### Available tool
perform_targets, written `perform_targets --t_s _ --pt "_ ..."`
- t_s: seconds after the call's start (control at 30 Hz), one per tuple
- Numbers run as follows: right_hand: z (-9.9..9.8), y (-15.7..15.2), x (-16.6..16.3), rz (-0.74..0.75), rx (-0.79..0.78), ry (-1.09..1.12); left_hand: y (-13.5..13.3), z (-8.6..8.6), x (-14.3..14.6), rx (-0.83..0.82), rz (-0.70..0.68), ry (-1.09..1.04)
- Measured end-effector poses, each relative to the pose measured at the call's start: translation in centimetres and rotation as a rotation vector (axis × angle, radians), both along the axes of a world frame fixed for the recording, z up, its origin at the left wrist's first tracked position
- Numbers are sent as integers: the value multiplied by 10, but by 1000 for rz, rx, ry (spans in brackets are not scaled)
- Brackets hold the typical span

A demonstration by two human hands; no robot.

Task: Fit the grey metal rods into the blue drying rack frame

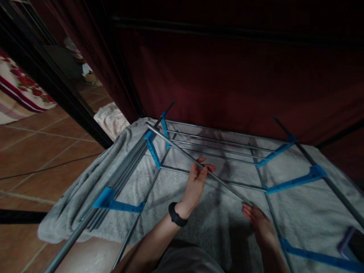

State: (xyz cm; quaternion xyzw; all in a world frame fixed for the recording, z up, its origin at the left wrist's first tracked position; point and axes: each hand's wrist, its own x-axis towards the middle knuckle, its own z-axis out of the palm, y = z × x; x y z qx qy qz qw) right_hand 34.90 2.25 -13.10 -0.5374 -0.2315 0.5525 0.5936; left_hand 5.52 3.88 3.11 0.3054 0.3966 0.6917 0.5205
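A thin grey metal rod (227, 185) slants across the middle of the view, held in both hands. My left hand (197, 178), with a black band on its wrist, is closed around its middle. My right hand (257, 222) grips the near right end between thumb and fingers. Under and behind the rod stands a partly assembled rack of grey tubes with blue plastic brackets (295, 180). Several rods (213, 133) span its far brackets. More loose rods (125, 174) lie in a bundle by the left brackets.
The rack rests on a grey blanket (176, 201) over a bed. A dark phone (352, 244) lies at the right edge. Dark red curtain (227, 83) hangs behind, and a black post (71, 91) rises at left. Tiled floor (42, 148) with a cable is to the left.
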Motion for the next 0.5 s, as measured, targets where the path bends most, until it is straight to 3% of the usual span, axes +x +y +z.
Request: perform_targets --t_s 0.07,0.17,0.33,0.4,0.5 --pt "2 -2 -18 117 -112 -73 1 1 5 14 -22 30" --pt "9 -6 -44 417 -252 -202 1 2 7 28 -39 88" --pt "18 -16 -78 865 -140 -268 4 10 -4 32 -69 94" --pt "20 -17 -87 924 -103 -307 4 12 -12 3 -86 71" --pt "25 -13 -94 855 -53 -357 2 8 -20 -47 -101 96"
